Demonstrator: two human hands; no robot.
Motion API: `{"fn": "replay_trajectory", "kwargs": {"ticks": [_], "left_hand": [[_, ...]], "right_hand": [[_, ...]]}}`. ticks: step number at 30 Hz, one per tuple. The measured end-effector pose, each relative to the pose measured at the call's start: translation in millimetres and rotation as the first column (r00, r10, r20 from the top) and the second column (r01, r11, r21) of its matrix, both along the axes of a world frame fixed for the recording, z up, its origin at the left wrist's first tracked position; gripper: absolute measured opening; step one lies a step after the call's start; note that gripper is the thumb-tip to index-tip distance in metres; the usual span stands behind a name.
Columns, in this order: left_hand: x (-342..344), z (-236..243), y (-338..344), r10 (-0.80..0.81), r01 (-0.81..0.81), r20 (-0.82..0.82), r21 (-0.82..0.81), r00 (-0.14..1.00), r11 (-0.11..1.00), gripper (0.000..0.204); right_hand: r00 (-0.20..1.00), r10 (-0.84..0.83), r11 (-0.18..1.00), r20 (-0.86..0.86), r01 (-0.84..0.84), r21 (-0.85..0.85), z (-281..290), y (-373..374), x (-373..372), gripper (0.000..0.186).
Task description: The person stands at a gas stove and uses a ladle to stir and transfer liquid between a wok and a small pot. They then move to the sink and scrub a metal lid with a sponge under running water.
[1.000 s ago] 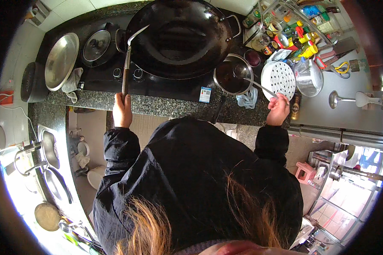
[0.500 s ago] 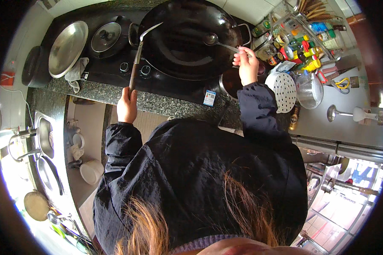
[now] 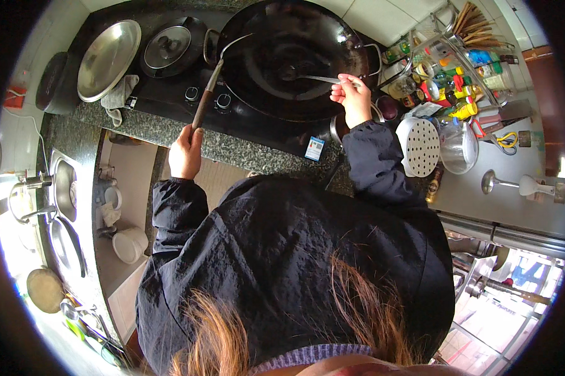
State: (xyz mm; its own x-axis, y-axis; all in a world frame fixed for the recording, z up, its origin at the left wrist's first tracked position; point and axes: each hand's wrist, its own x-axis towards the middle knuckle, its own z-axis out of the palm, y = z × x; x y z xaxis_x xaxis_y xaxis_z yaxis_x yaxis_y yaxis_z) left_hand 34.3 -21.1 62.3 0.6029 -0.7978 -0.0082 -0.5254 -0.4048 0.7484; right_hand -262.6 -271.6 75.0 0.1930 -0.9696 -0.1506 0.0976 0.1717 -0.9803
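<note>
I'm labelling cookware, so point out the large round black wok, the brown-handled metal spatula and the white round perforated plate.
Large round black wok (image 3: 295, 45), head view: bare inner wall.
Brown-handled metal spatula (image 3: 206, 98), head view: brown handle.
White round perforated plate (image 3: 419, 148), head view: holed face.

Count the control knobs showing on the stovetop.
2. One knob is just left of the spatula in the left hand; the other knob is just right of it, near the wok. More could be hidden under the wok.
</note>
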Motion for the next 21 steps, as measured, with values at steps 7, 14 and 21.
{"fn": "replay_trajectory", "kwargs": {"ticks": [7, 14, 21], "left_hand": [[-3.4, 15.3, -3.2, -0.021, 0.019, 0.047, 0.038, 0.999, 0.999, 0.032], [-4.3, 12.5, -6.5, -0.022, 0.025, 0.049, -0.06, 0.999, 0.998, 0.033], [-2.3, 8.3, -10.5, -0.03, 0.03, 0.031, -0.002, 0.999, 1.0, 0.03]], "right_hand": [[0.994, -0.013, 1.0, 0.106, 0.014, -0.004, 23.5, 18.6, -28.2, 0.023], [0.976, -0.164, 0.981, 0.143, 0.177, -0.08, 62.3, 51.9, -97.3, 0.024], [0.932, -0.361, 0.915, 0.022, 0.359, -0.184, 82.5, 105.4, -174.0, 0.021]]}}
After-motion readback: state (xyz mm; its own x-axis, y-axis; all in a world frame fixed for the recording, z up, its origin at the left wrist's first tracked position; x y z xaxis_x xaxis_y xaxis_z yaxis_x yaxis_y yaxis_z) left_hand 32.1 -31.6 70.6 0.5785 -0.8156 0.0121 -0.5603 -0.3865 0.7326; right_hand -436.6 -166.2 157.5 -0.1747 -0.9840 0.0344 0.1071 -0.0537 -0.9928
